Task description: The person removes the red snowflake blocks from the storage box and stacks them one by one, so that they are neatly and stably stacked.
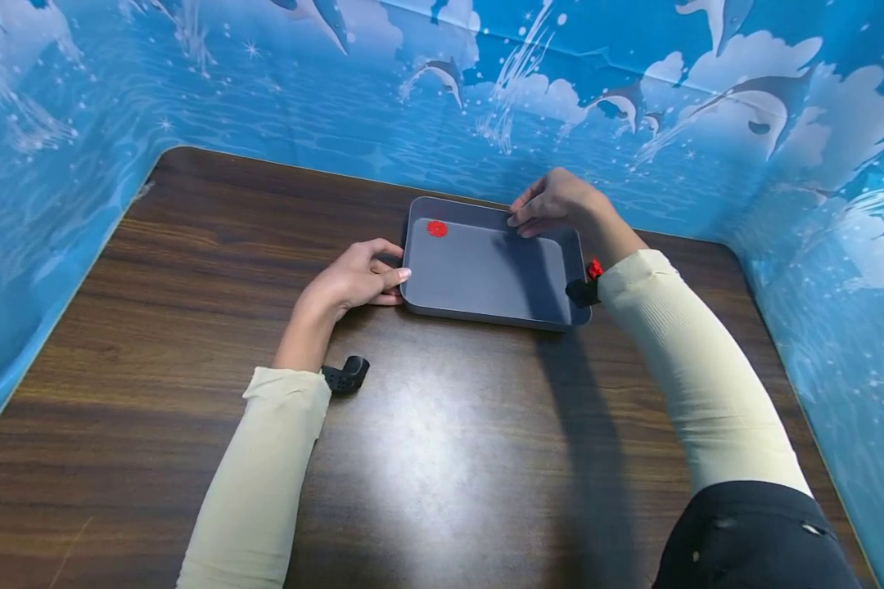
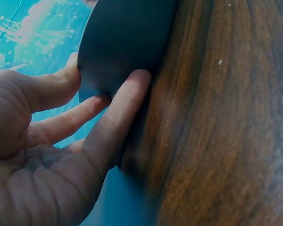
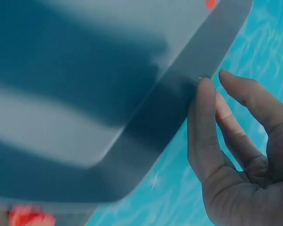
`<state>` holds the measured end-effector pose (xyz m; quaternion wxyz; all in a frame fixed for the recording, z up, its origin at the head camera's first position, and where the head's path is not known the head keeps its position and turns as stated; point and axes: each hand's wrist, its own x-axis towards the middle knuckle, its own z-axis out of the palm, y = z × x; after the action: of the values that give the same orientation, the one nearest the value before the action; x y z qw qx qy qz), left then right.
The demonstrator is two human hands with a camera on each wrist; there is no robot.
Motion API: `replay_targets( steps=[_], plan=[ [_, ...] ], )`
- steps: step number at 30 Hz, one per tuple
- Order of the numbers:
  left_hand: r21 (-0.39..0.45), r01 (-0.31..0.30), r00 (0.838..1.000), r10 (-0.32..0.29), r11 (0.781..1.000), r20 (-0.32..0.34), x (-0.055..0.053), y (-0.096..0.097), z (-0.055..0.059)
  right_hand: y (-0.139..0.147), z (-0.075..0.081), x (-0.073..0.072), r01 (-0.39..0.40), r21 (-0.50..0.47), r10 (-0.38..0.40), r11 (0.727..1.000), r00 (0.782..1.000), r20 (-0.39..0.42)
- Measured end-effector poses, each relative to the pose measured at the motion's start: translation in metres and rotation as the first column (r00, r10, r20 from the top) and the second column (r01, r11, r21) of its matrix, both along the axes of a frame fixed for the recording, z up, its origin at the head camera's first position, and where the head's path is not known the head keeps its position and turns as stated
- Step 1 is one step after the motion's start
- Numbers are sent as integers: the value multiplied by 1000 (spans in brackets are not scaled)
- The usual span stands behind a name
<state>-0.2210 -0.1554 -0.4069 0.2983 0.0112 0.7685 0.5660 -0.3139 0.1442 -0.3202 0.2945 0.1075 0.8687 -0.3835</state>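
Note:
A shallow grey rectangular tray (image 1: 486, 270) lies at the back of the table. My left hand (image 1: 357, 278) holds its left end; in the left wrist view the thumb (image 2: 61, 84) is at the rim and a fingertip (image 2: 140, 77) lies against the outer wall. My right hand (image 1: 556, 204) is at the back rim, with fingers (image 3: 205, 122) over the inner side and the thumb (image 3: 254, 96) outside; its contact is hard to see. Inside the tray, at the back left corner, lies a flat red scalloped disc (image 1: 437, 229).
Another red object (image 1: 595, 268) shows just beyond the tray's right end, partly hidden by the right wrist. A blue dolphin-print cloth (image 1: 427, 114) hangs around the brown wooden table (image 1: 191, 327). Each wrist wears a black camera band (image 1: 346, 375).

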Motion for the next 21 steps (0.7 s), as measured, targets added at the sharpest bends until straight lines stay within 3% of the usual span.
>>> replay_targets(
  steps=[8,13,21],
  plan=[
    [-6,4,1000,-4,1000,9,0,-1,0,-51,-25,-4,-153,-18,152,988,988,-6],
    [0,0,1000,0,1000,15,-1,-1,0,-71,-37,-4,-202,-50,204,978,979,22],
    [1,-3,1000,3,1000,4,-2,1,0,-89,-51,0,-276,33,277,961,959,-56]
  ],
)
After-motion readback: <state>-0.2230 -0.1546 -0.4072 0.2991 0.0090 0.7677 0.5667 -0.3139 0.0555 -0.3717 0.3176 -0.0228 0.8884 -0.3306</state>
